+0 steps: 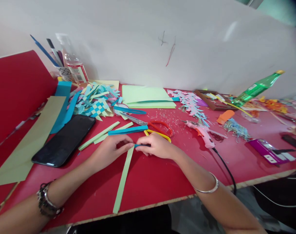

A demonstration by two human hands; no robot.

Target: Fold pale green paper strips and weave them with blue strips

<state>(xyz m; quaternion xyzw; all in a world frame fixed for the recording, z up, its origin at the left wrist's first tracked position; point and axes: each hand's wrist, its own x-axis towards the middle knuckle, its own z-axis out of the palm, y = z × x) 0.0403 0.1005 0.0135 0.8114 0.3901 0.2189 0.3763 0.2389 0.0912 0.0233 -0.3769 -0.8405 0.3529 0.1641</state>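
Note:
Thumb and fingers of my left hand (116, 148) pinch the upper end of a pale green paper strip (124, 182), which hangs down toward the table's front edge. Close beside it, my right hand (157, 145) is closed on a blue paper strip (139, 145); the two strips meet between the fingertips. Just behind my hands lies another folded blue strip (127, 130), next to scissors with red handles (162, 127) and a yellow handle (160, 134). Loose pale green strips (99, 136) rest left of them.
A black phone (65, 139) lies at left, near a heap of woven paper pieces (96, 99). Green paper sheets (145, 94) sit against the wall. At right are a pink glue gun (200, 131) with a cord, a purple power strip (269, 151) and a tilted green bottle (257, 87).

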